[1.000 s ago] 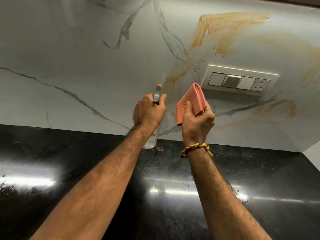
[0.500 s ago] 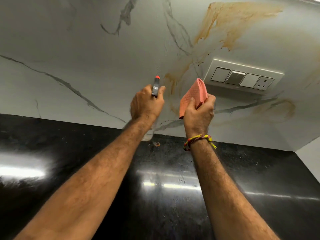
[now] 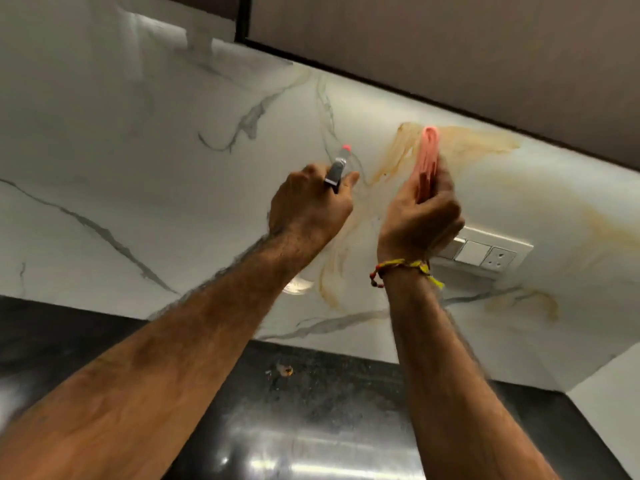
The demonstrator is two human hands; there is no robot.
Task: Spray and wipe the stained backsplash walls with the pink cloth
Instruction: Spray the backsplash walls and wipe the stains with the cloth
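- Hands are working raised in front of the marble backsplash point(image 3: 145, 174), both to the left of the switch plate point(image 3: 485, 252) fixed on that wall.
- Left hand point(image 3: 308, 209) is gripping the spray bottle point(image 3: 337, 169), fingers wrapping round its grey head, with the orange nozzle tip pointing up and toward the wall, further left of the switch plate than the other hand.
- Right hand point(image 3: 420, 220) is clamping the folded pink cloth point(image 3: 428, 161) between thumb and fingers; the hand is covering the left end of the switch plate.
- Cloth is standing edge-on, upward from the hand, above and left of the switch plate; its top is lying over the brown-yellow stain point(image 3: 478, 143), though blur is hiding whether it is actually touching the wall.
- Staining is spreading across the backsplash above the switch plate, running down its left side in thin streaks, and showing again below and right of it.
- A braided yellow and red wristband point(image 3: 405, 268) is sitting on the right wrist, just below and left of the switch plate.
- Black countertop point(image 3: 329, 410) is lying well below the switch plate, with a small scrap point(image 3: 285, 370) resting on it near the wall.
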